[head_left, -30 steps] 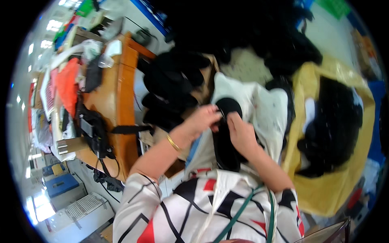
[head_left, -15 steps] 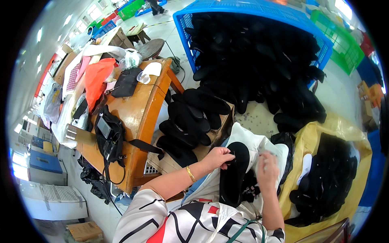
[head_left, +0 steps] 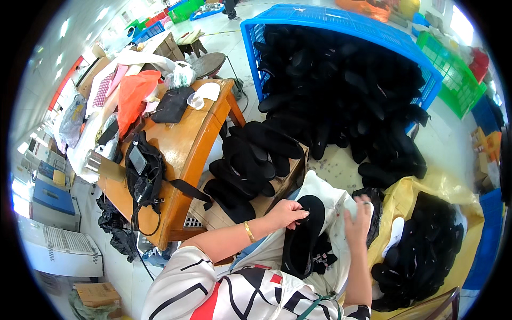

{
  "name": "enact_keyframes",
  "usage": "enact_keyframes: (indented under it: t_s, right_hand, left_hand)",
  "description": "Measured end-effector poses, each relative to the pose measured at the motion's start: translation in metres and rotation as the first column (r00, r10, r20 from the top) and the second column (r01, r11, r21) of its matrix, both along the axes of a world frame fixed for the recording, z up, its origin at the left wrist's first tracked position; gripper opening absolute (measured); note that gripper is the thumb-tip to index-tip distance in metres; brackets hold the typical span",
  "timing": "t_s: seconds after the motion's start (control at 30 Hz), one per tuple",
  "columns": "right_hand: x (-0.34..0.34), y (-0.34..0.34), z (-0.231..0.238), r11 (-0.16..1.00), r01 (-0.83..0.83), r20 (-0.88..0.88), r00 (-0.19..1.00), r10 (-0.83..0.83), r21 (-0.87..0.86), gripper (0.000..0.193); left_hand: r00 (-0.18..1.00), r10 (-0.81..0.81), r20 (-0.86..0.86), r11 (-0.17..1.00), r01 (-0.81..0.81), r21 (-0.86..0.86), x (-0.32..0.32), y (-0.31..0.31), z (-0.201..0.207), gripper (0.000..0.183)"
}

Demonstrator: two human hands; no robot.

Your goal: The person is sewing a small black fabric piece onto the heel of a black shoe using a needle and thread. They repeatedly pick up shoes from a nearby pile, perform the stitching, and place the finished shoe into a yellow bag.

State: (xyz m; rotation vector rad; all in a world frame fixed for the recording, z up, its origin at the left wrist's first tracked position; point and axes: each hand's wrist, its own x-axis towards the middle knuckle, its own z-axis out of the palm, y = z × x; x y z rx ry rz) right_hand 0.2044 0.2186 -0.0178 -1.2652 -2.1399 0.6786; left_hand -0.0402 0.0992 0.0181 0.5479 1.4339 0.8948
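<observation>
**Tiled workshop floor, black shoe across lap, left hand on it**

Left forearm comes in from lower left, bare below a short printed sleeve, smooth gold bangle at the wrist. Wrist is angled inward, fingers curled; thumb and fingertips are together against the shoe's far end. Can't tell if they clamp its edge or something finer.

Right hand is up on the shoe's right, clear of it, fingers pointing away from the body and apart from the thumb; fingertips blurred. Forearm runs nearly straight up from the lower edge.

Shoe: long, matte, fabric-looking, rounded far end, near end by the shirt. Sits lengthwise on creased white cloth.

Around it: varnished orange-brown wooden table at left; tipped blue lattice-plastic crate ahead, matte black footwear spilling out; wrinkled, slightly glossy yellow bag at right, more black pieces inside.
</observation>
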Motion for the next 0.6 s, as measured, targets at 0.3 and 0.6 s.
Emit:
enact_keyframes:
  t_s: [0.3, 0.6]
  right_hand:
    - [-0.076, -0.060, 0.045, 0.969, -0.249, -0.279, 0.931, 0.238, -0.004, 0.008]
    - [-0.082, -0.057, 0.051, 0.949, -0.264, -0.327, 0.924, 0.197, -0.174, 0.008]
  left_hand:
    - [1.000, -0.025, 0.005, 0.998, 0.024, 0.064, -0.001, -0.001, -0.002, 0.024]
    - [0.999, -0.052, -0.007, 0.994, 0.052, 0.092, -0.002, -0.001, -0.004, 0.025]
